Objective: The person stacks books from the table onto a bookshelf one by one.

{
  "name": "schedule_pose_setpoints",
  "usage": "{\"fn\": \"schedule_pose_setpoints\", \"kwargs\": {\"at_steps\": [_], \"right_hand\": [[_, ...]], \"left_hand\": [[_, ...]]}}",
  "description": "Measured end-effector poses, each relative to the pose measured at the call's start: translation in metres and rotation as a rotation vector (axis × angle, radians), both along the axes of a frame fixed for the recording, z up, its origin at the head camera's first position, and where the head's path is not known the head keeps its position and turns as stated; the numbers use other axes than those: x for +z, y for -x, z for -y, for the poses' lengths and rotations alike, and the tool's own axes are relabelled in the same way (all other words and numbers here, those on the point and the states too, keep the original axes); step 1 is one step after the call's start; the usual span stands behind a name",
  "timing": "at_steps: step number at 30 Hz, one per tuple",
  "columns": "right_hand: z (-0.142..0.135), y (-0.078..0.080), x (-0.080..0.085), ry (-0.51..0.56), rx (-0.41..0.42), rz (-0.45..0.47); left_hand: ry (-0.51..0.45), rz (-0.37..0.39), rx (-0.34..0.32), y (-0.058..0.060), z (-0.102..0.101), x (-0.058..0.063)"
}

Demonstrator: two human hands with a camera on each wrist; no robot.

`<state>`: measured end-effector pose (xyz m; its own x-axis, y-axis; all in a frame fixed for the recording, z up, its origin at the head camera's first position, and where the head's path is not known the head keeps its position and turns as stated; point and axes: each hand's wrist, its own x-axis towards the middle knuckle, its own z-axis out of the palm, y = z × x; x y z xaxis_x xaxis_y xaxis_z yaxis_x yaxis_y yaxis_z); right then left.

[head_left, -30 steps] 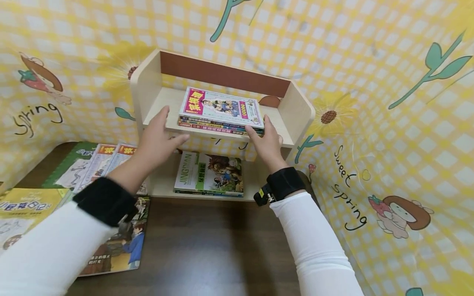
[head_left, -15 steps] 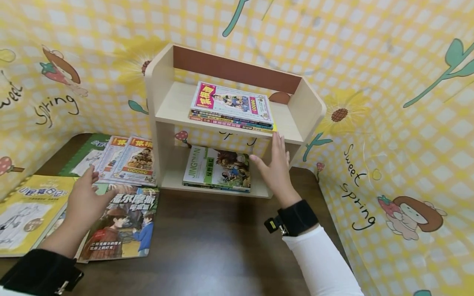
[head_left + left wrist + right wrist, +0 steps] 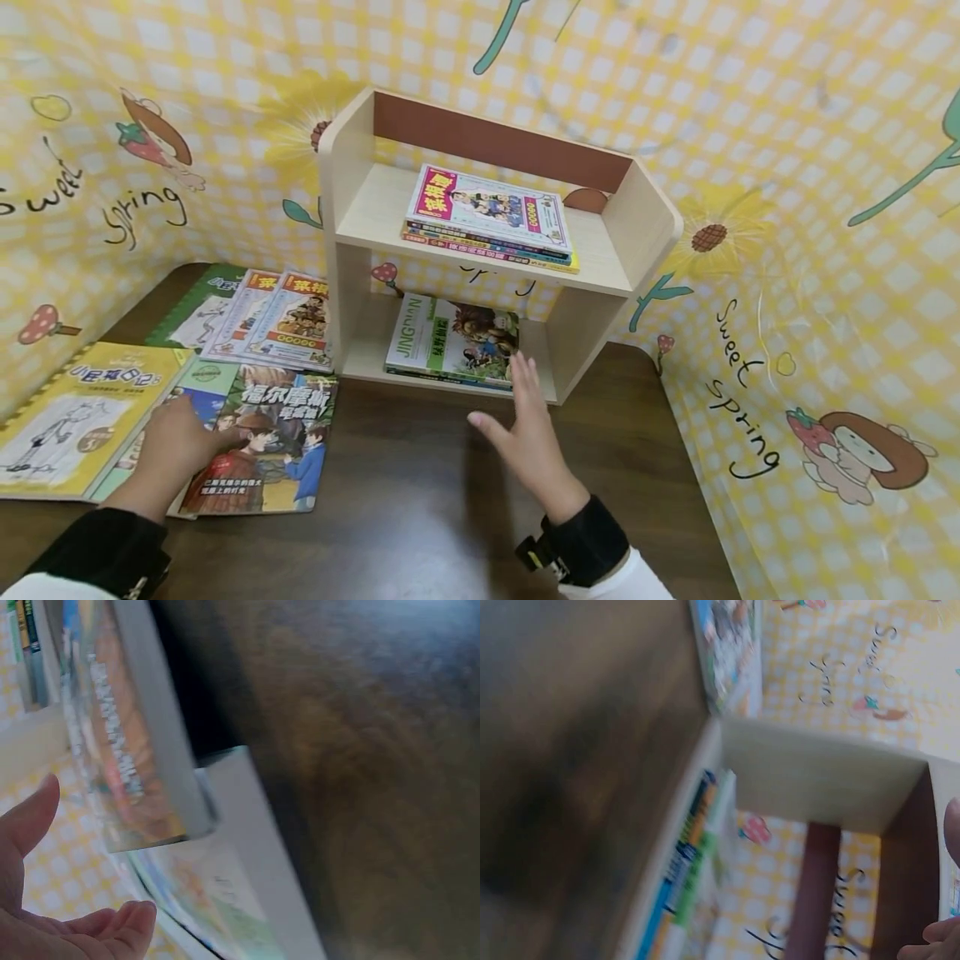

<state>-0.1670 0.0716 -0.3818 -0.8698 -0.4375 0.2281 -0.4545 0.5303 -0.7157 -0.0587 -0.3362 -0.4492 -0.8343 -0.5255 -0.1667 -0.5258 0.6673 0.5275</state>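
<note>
I judged the illustrated book (image 3: 270,462), lying left on the table (image 3: 405,483), fairly light, flexible and slick, best pinched by its near edge, with my left hand (image 3: 176,442) beside it, right hand (image 3: 531,442) before the shelf (image 3: 592,333), each thumb apart from its fingers.

Glossy paper books (image 3: 273,442), smooth wooden table (image 3: 405,475)

Behind the right fingers (image 3: 527,379) a wide black cuff (image 3: 591,542) wraps the wrist; a small black block (image 3: 529,553) with a yellow mark and a silvery fitting (image 3: 557,570) juts from its inner side. A similar black band (image 3: 97,546) sits behind the left fingers (image 3: 136,924), bearing a shiny metallic piece (image 3: 137,588). Farther back from the fingers, both sleeves (image 3: 624,581) are white.
</note>
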Motion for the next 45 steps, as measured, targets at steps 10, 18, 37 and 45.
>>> {"fn": "schedule_pose_setpoints", "kwargs": {"at_steps": [10, 18, 37, 45], "right_hand": [[0.024, -0.030, -0.038, -0.059, 0.023, 0.172], [0.056, -0.039, -0.059, -0.125, 0.080, 0.257], [0.112, -0.023, -0.086, -0.064, 0.109, 0.445], [0.121, -0.022, -0.091, 0.126, 0.098, 0.654]], "left_hand": [[0.069, 0.150, -0.010, 0.001, 0.001, -0.018], [-0.023, 0.233, -0.038, 0.006, -0.008, -0.016], [-0.508, -0.139, -0.166, -0.008, -0.025, -0.022], [-0.759, -0.289, -0.010, -0.017, -0.062, -0.032]]}}
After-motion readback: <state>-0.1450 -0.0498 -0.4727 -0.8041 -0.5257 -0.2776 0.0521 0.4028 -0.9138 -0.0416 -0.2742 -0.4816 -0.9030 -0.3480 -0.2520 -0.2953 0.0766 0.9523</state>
